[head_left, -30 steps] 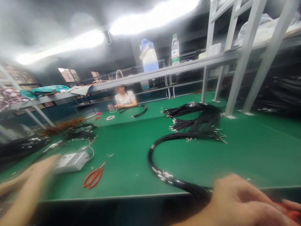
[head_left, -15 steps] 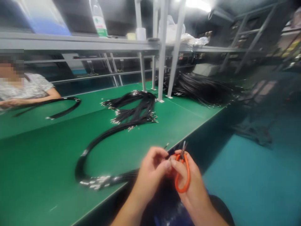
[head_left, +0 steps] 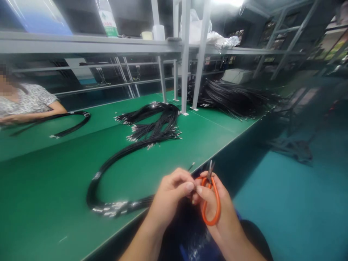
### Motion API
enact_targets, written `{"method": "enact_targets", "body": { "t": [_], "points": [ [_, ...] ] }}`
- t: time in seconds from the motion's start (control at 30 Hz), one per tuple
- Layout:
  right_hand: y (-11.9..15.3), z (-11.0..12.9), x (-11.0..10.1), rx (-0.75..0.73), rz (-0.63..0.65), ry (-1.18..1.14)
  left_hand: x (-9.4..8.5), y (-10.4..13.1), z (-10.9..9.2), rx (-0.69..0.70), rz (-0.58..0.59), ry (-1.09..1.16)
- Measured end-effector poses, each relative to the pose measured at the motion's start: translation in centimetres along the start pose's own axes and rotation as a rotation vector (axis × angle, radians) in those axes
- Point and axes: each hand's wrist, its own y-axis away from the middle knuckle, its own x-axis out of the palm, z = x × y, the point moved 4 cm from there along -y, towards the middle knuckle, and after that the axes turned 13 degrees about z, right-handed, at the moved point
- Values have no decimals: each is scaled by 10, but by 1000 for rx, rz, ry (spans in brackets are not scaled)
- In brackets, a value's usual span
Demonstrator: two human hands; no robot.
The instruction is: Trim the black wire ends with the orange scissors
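Observation:
My right hand (head_left: 217,199) is closed around a pair of scissors (head_left: 217,206) with orange handles, their short metal blades pointing up and away. Its thumb and index finger meet the fingertips of my left hand (head_left: 176,186) at the table edge. That left hand is pinched closed on a thin black cable (head_left: 191,166), whose tip sticks out behind the fingers; the pinched spot itself is too small to make out. From beside my left wrist a curved bundle of black cables (head_left: 94,188), bound with clear tape, loops across the green table (head_left: 54,192).
More black cables (head_left: 154,123) with silvery ends lie mid-table, and a large heap (head_left: 231,98) sits behind the metal posts (head_left: 185,72). A shelf (head_left: 81,45) carries a bottle (head_left: 108,21) and cups. At left a co-worker (head_left: 32,99) handles another cable bundle (head_left: 78,121).
The view has shifted slightly, and the scene sits a little higher and further left. Both hands stay together at the table edge; my left fingertips have closed more tightly against the right ones.

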Motion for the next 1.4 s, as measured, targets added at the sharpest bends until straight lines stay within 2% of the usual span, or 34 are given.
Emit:
{"method": "enact_targets", "body": {
  "t": [0.23,0.43,0.6,0.77,0.97,1.23,1.3,1.4],
  "points": [
    [2,-1,0,19,53,-26,4,0,0,-23,32,99],
    [-1,-2,-3,40,13,-72,6,0,1,39,-71,109],
    [-3,-2,-1,39,14,-107,6,0,3,23,-54,38],
    [-2,-3,-2,71,32,-114,8,-2,3,-52,0,110],
    [-4,-3,-4,65,-15,-118,4,2,3,-17,-193,4],
    [-2,-2,0,72,-19,-136,9,-1,3,-19,-88,63],
    [-1,-3,-2,80,-26,-137,8,0,3,-32,-102,7],
    [-2,-2,-6,66,-27,-157,5,4,0,-38,-145,-220]
  ]
}}
